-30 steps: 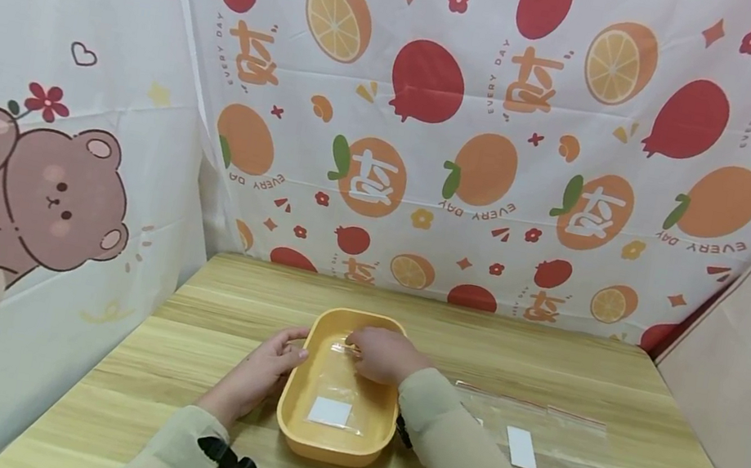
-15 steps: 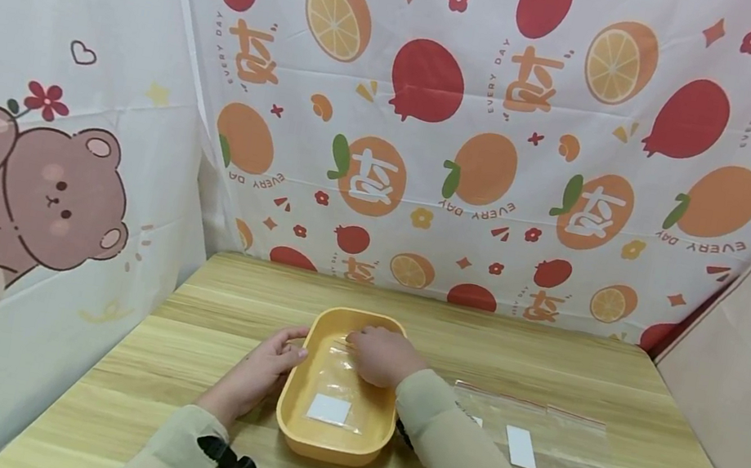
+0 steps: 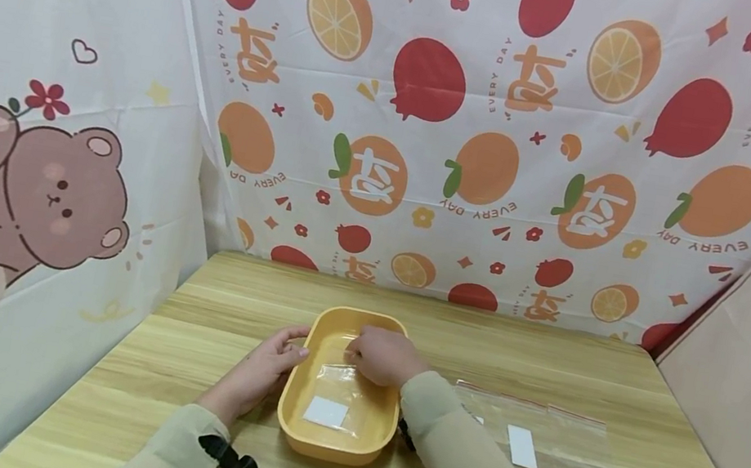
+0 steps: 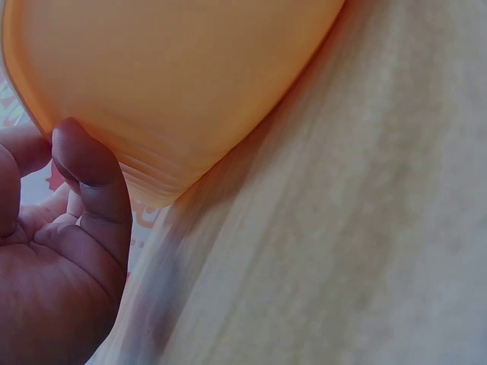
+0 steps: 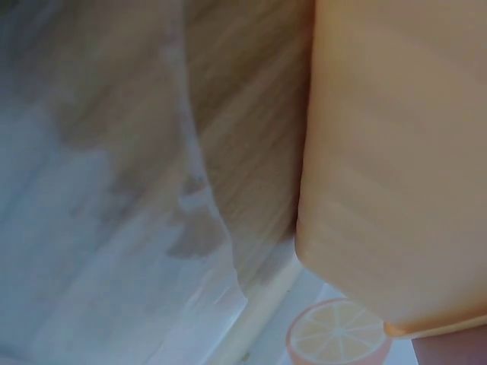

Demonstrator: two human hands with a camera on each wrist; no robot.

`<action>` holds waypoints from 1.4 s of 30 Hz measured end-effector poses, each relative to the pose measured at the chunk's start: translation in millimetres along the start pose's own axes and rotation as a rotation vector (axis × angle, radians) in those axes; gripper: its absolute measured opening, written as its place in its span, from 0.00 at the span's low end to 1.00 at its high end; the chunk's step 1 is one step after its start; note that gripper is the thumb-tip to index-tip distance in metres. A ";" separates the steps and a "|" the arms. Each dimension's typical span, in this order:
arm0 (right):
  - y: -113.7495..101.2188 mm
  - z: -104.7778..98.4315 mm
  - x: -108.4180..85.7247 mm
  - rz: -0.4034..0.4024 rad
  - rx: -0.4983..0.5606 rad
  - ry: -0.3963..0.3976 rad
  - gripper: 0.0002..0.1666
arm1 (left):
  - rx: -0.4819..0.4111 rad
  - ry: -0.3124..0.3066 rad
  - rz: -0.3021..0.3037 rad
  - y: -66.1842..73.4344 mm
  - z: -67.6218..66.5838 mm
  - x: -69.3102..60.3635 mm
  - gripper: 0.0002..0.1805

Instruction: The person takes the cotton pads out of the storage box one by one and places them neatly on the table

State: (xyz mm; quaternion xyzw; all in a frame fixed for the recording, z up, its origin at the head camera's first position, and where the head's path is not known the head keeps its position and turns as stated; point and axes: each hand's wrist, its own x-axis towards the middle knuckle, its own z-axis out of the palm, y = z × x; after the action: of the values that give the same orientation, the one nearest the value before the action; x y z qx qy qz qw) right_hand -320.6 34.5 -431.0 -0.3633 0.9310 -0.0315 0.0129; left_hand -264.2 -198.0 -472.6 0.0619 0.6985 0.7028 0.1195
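A yellow plastic tray (image 3: 329, 454) stands on the wooden table. My left hand (image 3: 258, 376) holds its left rim; the left wrist view shows the thumb (image 4: 87, 163) against the tray wall and fingers across the edge. In the tray lies a clear zip bag (image 3: 338, 385) with a white card (image 3: 326, 412) at its near end. My right hand (image 3: 387, 358) reaches over the right rim, fingers bent down by the bag's far edge. Whether they pinch the bag is hidden. The right wrist view shows mainly the tray's outer wall (image 5: 396, 167).
Several clear zip bags (image 3: 570, 428) lie on the table (image 3: 246, 291) to the right, with white cards (image 3: 522, 447) in them. Printed cloth (image 3: 423, 217) hangs behind the table and along both sides.
In the tray, the zip bag's far edge now shows nearer to me, and its card has shifted slightly left and turned. My right fingers have drawn slightly nearer. The left hand keeps its place.
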 end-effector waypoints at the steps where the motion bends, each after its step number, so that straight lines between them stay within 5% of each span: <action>1: 0.5 -0.5 0.0 -0.011 0.014 0.004 0.13 | -0.001 -0.005 0.004 0.0 0.1 -0.2 0.28; 13: 8.2 -16.8 -8.4 -0.068 0.401 0.037 0.17 | -0.010 -0.041 0.024 2.1 0.7 -2.3 0.30; 24: 19.6 -26.7 -22.5 -0.012 0.898 -0.087 0.26 | 0.001 -0.042 0.025 2.6 -0.6 -2.1 0.30; 32: 26.1 -43.5 -38.0 0.002 1.041 -0.103 0.28 | -0.028 -0.046 0.019 1.1 -1.2 -2.2 0.30; 42: 34.3 -73.9 -60.2 -0.048 1.072 -0.056 0.27 | -0.022 -0.048 0.018 2.4 -0.4 -4.2 0.30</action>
State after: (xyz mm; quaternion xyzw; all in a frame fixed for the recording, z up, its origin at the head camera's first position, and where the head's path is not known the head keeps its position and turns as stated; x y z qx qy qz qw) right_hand -302.9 104.1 -359.5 -0.3275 0.7752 -0.4930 0.2208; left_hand -260.5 -199.5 -469.9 0.0835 0.6871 0.7099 0.1305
